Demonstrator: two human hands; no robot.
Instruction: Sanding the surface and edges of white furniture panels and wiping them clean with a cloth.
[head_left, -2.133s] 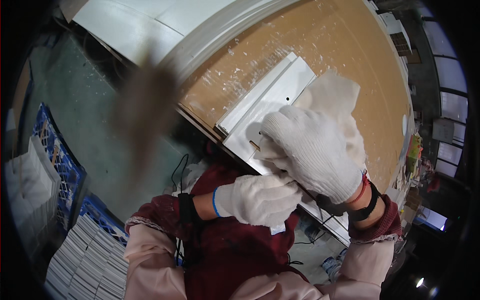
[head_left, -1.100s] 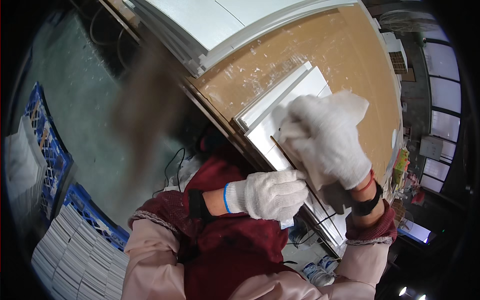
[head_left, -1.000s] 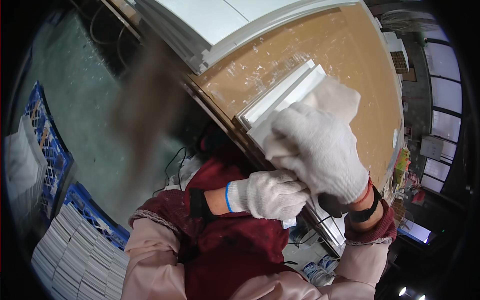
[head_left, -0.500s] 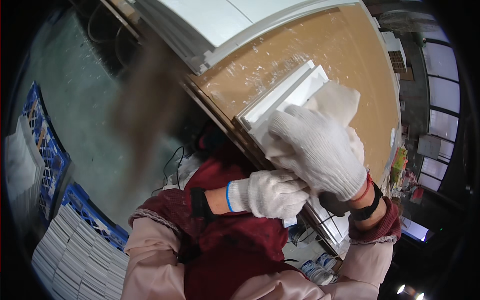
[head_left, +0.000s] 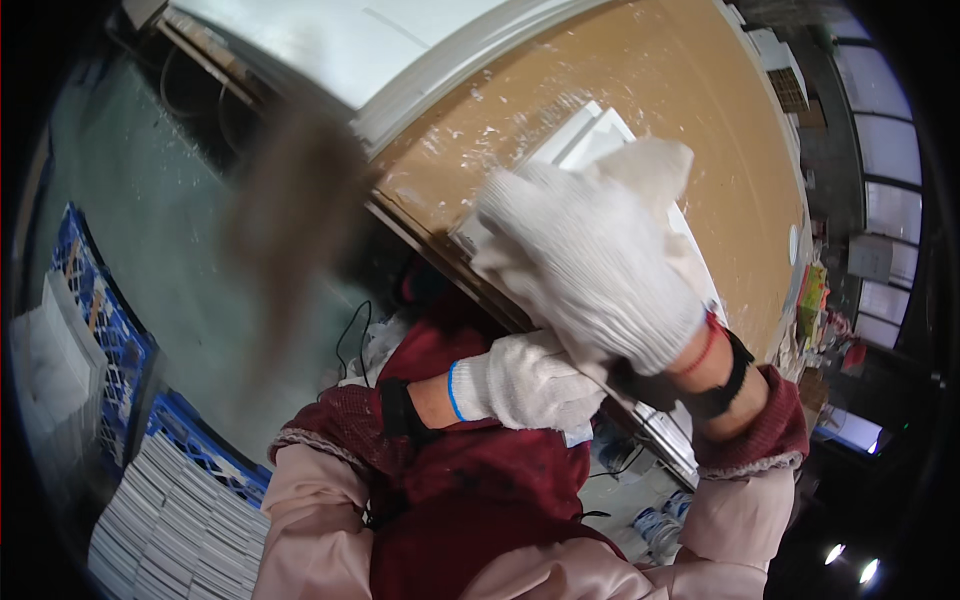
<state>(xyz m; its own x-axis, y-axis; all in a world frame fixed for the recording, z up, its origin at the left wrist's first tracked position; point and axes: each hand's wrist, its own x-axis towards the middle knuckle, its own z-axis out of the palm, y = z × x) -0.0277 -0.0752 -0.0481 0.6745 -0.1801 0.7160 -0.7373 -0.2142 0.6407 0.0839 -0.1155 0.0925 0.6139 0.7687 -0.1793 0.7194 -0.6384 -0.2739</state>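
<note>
A white cotton glove covers my right hand (head_left: 595,260), which is pressed around a bunched off-white cloth (head_left: 652,168). The cloth lies over a flat white board (head_left: 612,132) at the near edge of the brown worktable (head_left: 735,140). A second white board (head_left: 565,135) shows just beside it, apparently underneath. Also gloved, with a blue cuff edge, my left hand (head_left: 535,385) is closed at the board's near side, in front of my dark red apron (head_left: 450,480). Its fingertips are partly hidden, and so is most of the board.
Large white panels (head_left: 370,45) are stacked on the table's far left. On the floor at left, blue plastic crates (head_left: 125,365) hold stacked white strips (head_left: 175,520). Cans (head_left: 655,530) stand low at right. A brown blur (head_left: 295,210) covers part of the left.
My right hand with the cloth has moved left across the board. My left hand stays closed at the near side. The whole view has shifted slightly.
</note>
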